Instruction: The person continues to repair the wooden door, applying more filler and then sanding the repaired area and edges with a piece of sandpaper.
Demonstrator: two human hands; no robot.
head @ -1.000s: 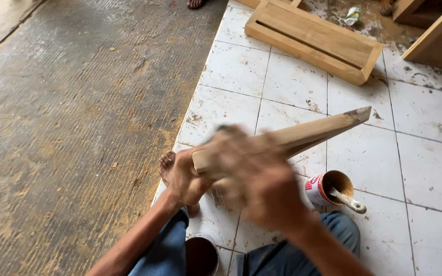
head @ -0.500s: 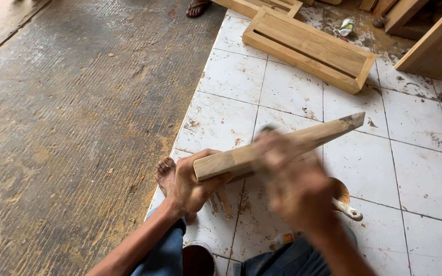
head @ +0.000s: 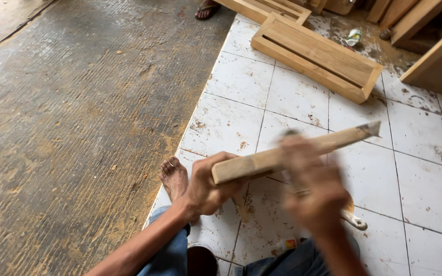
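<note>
- One wooden stick (head: 303,152) is clamped at its near end by the left hand (head: 208,186); its long axis rises rightward, the cut tip pointing upper right.
- Right hand (head: 313,191) is blurred against the stick; its grip cannot be told.

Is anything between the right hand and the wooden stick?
Nothing visible. The right hand lies blurred against the stick near its middle, and the left hand grips the near end. What the right hand holds is unclear.

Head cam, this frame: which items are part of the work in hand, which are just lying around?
In hand:
- wooden stick, near end gripped by left hand
- right hand, blurred, over the stick's middle
- handle poking out behind the right hand, what it belongs to is hidden

Lying about:
- wooden frame on the tiled floor
- timber pieces, top right
- crumpled wrapper
</note>
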